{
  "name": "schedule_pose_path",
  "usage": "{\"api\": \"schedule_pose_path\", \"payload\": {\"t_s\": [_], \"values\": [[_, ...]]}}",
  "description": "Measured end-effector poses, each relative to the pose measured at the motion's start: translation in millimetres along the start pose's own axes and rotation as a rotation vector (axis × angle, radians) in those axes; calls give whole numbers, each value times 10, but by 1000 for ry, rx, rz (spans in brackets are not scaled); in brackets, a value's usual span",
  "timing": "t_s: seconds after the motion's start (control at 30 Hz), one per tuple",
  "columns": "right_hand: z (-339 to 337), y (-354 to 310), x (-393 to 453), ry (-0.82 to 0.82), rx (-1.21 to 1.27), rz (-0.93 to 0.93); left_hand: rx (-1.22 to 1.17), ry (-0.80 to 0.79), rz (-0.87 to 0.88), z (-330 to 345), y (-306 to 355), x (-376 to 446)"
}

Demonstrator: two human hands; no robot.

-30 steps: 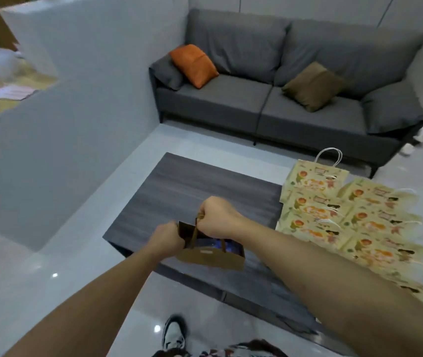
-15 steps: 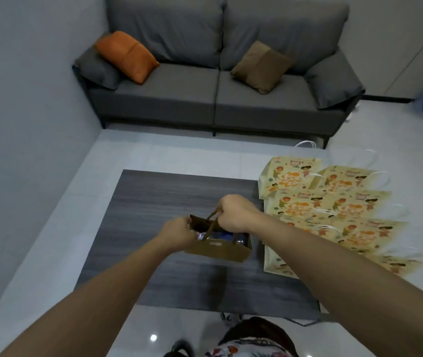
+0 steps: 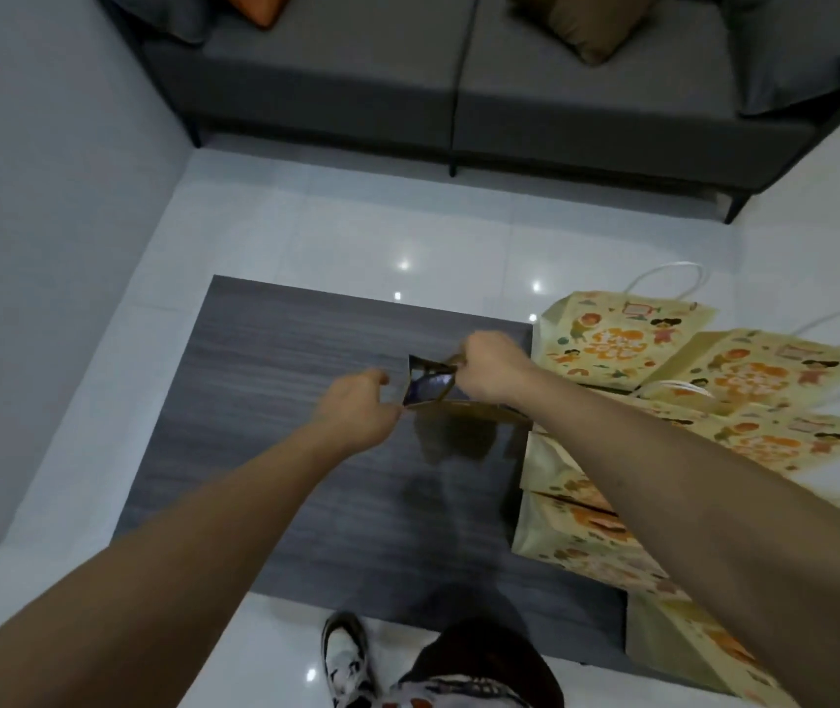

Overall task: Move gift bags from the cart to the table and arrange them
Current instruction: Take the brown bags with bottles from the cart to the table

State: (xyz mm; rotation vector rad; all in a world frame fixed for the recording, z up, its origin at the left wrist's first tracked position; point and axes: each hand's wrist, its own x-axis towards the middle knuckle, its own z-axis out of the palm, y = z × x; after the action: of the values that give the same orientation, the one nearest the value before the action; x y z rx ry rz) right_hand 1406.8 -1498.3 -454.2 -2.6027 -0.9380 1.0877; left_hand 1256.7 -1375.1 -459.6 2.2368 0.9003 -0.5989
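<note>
Brown gift bag (image 3: pixel 464 401) held above dark desk (image 3: pixel 275 401), right hand (image 3: pixel 492 367) gripping handle, left hand (image 3: pixel 359 411) pinching rim w/ fingers, printed bags (image 3: pixel 612 339) lying flat at right

Dark table (image 3: pixel 275 452) — flat printed bags (image 3: pixel 607 339)

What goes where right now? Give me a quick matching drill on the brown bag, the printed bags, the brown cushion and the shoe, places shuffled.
Things:
1. brown gift bag
2. printed gift bags
3. brown cushion
4. shoe

Places:
A. on the grey sofa
B. lying flat, overlapping, along the table's right side
C. on the white floor at the table's near edge
D. held over the table between the left hand and right hand

Pairs: 1-D, 2-B, 3-A, 4-C
</note>
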Motion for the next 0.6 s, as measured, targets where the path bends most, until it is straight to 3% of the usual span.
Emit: {"api": "schedule_pose_path", "payload": {"t_s": [0.27,0.6], "values": [[-78,357,861,-7,-23,27,28,-54,-51,240,49,359],[-243,443,1359,107,16,70,63,-87,-87,168,-1,482]]}}
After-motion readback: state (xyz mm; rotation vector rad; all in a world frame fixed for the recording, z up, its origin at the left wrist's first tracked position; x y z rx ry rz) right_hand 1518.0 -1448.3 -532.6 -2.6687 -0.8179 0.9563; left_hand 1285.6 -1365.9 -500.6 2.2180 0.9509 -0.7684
